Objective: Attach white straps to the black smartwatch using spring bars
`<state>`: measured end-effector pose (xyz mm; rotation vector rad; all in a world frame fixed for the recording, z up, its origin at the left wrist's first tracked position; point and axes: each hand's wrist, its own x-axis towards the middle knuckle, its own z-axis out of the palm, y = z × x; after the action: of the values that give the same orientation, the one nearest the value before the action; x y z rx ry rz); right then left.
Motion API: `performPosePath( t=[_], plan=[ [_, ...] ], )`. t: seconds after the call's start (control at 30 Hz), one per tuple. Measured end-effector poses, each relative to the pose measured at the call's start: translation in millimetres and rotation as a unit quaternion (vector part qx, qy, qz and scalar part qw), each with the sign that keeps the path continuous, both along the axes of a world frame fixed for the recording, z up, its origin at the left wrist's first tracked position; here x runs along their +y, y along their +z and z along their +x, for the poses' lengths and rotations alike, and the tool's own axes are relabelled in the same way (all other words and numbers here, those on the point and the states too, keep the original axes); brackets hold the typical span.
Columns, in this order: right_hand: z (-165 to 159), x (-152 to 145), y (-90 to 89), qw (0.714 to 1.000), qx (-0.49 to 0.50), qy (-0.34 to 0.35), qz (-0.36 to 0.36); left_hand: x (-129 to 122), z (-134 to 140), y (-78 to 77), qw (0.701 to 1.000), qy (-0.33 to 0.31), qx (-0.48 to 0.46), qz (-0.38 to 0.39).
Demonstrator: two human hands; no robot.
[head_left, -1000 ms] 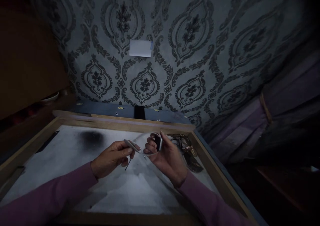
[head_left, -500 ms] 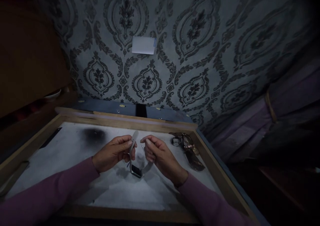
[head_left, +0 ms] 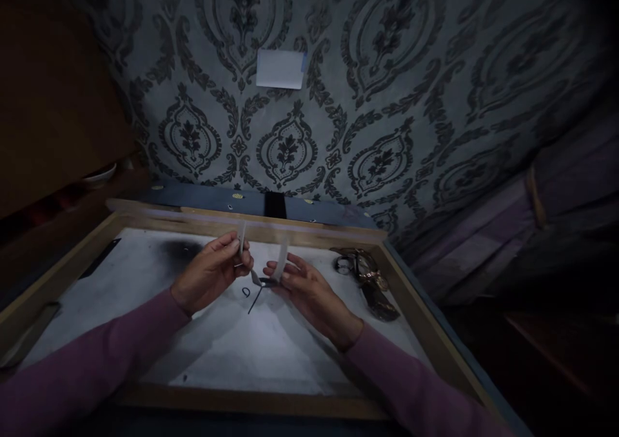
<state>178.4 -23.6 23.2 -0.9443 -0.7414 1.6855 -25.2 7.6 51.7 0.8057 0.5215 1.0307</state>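
Observation:
A smartwatch (head_left: 267, 282) with pale straps hangs above the white bottom of a wooden-framed tray (head_left: 227, 398). My left hand (head_left: 210, 272) pinches the end of one strap between thumb and fingers. The other strap (head_left: 282, 256) stands up against the fingers of my right hand (head_left: 314, 298), which is curled around it near the watch case. The case is seen nearly edge-on, so its screen is hidden. Below the watch, a small dark loop (head_left: 246, 291) and a thin dark stick (head_left: 254, 301) lie on the white surface.
Several wristwatches (head_left: 367, 279) lie heaped along the tray's right side. A dark flat strip (head_left: 100, 258) rests at the left, and a longer flat piece (head_left: 31, 334) nearer me. Behind rises a patterned wall with a white card (head_left: 280, 69); a tied curtain (head_left: 546, 198) hangs right.
Both hands have shifted, the left one up and leftward. The watch has been raised and turned from screen-visible to edge-on. My right fingers have spread from a pinch to beside the upright strap.

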Motion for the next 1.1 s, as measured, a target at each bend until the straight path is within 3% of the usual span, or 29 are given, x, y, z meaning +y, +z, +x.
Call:
performPosePath(
  t=[0.17,0.3,0.4,0.53,0.83,1.1],
  plan=[
    [1.7,-0.7,-5.3,0.995,-0.080,0.032,0.051,0.8,1.5,0.6,1.000,0.001,0.010,0.000],
    [2.1,-1.3,-7.2,0.979,-0.164,0.024,0.121,-1.4,2.9,-4.0,0.994,-0.059,0.090,0.002],
    [0.5,-4.0,-5.9,0.952,-0.229,0.041,0.197,-4.5,4.5,-8.1,0.980,-0.108,0.166,0.025],
    [-1.7,-8.9,-6.9,0.907,-0.300,0.056,0.291,-7.2,6.5,-9.1,0.971,-0.138,0.189,0.051],
    [1.6,-10.2,-13.2,0.875,-0.372,0.055,0.304,-7.4,5.6,-7.0,0.970,-0.143,0.182,0.073],
    [-5.7,-16.4,-8.4,0.782,-0.486,0.095,0.379,-9.4,5.8,-13.6,0.973,-0.146,0.168,0.069]
  ],
)
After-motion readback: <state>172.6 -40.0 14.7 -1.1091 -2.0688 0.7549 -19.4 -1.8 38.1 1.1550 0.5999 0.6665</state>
